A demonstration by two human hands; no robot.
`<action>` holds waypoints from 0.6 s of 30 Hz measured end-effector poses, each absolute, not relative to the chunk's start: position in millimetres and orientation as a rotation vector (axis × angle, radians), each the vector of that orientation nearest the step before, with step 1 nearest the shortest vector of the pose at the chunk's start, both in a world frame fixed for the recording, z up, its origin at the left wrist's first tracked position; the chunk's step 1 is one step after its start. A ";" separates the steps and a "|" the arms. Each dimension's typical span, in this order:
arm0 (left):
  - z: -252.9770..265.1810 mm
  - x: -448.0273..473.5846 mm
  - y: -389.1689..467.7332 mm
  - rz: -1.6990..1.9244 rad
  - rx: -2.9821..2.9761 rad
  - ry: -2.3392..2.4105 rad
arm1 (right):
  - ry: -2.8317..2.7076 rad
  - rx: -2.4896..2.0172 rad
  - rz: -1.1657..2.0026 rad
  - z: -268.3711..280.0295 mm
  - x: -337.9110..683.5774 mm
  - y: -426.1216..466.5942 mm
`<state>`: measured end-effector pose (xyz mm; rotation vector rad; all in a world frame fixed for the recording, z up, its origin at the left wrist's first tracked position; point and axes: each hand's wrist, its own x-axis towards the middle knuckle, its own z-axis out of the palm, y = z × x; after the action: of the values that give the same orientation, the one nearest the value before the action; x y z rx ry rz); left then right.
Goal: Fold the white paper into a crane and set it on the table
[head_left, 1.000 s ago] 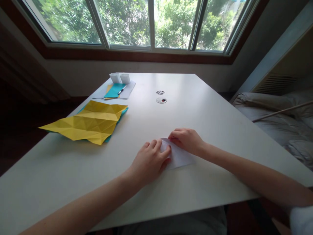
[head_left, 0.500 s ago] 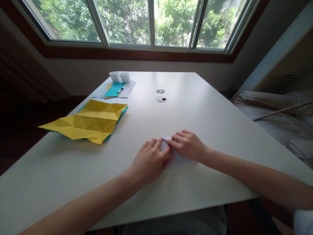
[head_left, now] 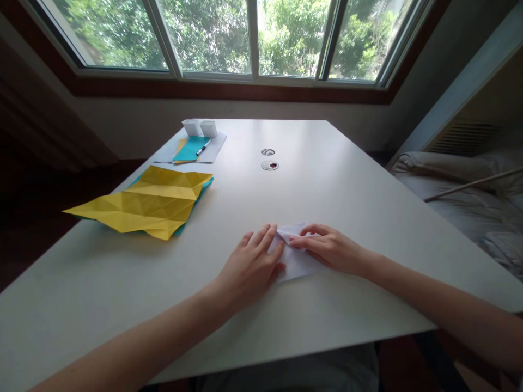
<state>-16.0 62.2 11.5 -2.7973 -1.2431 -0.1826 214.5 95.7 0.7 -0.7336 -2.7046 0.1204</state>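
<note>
A folded sheet of white paper [head_left: 297, 265] lies on the table near its front edge, partly covered by my hands. My left hand [head_left: 254, 267] rests on the paper's left side, fingers stretched out and pressing down. From the right, my right hand [head_left: 335, 247] pinches a raised flap of the same paper between thumb and fingers. A crease shows between the two hands. The paper's far tip sticks out beyond my fingers.
Creased yellow paper [head_left: 151, 201] lies at the left, over blue-green paper [head_left: 180, 231]. Farther back are blue-green sheets [head_left: 190, 149], a pen [head_left: 204, 147] and two small white paper boxes [head_left: 200, 128]. Two round picture pieces [head_left: 269, 165] lie mid-table. A window [head_left: 253, 38] is beyond.
My right hand has shifted right and slightly toward me, lifting a flap of the white paper. My left hand's fingers have straightened, and more of the paper shows.
</note>
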 end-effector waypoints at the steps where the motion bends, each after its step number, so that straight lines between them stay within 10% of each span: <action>1: 10.1 -16.1 62.9 -0.183 -2.815 -1.223 | -2.711 -0.716 0.144 0.0 215.2 96.1; 18: 2.4 -15.1 64.7 -0.140 -2.817 -1.153 | -2.573 -0.776 -0.078 1.3 226.2 97.9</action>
<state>-15.1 64.7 2.4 -2.8173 -1.1534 -0.1401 226.2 97.9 1.3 -0.7755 -2.5734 -0.0782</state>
